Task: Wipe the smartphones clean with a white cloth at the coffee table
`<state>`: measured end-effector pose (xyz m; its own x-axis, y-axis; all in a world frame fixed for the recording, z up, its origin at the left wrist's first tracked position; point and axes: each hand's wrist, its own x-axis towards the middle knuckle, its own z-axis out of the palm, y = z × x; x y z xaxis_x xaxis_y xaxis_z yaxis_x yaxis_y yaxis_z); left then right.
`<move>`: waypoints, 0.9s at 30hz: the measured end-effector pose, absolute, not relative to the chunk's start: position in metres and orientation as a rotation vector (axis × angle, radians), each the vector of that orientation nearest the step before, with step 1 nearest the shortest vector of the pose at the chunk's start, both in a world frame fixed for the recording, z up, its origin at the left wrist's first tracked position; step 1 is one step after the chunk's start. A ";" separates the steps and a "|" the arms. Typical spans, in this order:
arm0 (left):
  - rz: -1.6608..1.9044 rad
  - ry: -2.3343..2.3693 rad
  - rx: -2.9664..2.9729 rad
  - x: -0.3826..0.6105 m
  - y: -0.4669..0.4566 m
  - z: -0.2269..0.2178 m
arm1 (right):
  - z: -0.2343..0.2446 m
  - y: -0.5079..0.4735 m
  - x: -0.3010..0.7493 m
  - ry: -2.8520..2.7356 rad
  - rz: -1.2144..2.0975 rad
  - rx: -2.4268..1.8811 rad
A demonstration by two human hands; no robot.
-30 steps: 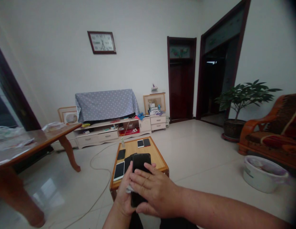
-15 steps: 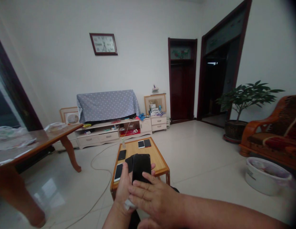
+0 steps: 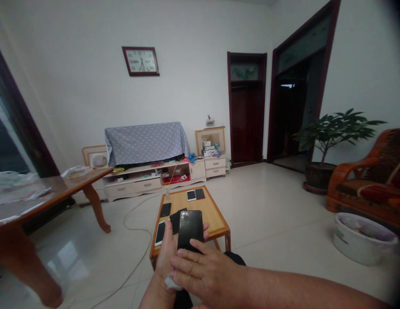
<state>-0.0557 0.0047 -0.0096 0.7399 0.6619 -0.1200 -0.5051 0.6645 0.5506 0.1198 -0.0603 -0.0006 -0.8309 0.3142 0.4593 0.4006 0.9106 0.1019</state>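
The right hand (image 3: 203, 268) had slid down the black smartphone (image 3: 190, 229), baring its back. The left fingers (image 3: 206, 225) curled behind the phone, grasping it upright above the wooden bench (image 3: 208, 212), while the right fingers (image 3: 190, 257) pressed its lower end. A white cloth (image 3: 170, 283) bunched at the left hand (image 3: 166, 262). Beyond them, four more phones (image 3: 165, 210) and a black phone case (image 3: 178, 221) lay on the bench, and a cable (image 3: 135, 227) trailed across the tiled floor (image 3: 267, 206).
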 end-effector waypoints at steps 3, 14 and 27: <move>0.707 0.278 0.518 -0.049 0.002 -0.011 | 0.013 -0.043 0.123 -2.570 -0.251 -0.622; 0.768 0.309 0.473 -0.055 0.003 -0.016 | 0.006 -0.057 0.124 -2.622 -0.239 -0.660; 0.826 0.311 0.521 -0.048 0.004 -0.015 | 0.020 -0.035 0.142 -2.589 -0.179 -0.843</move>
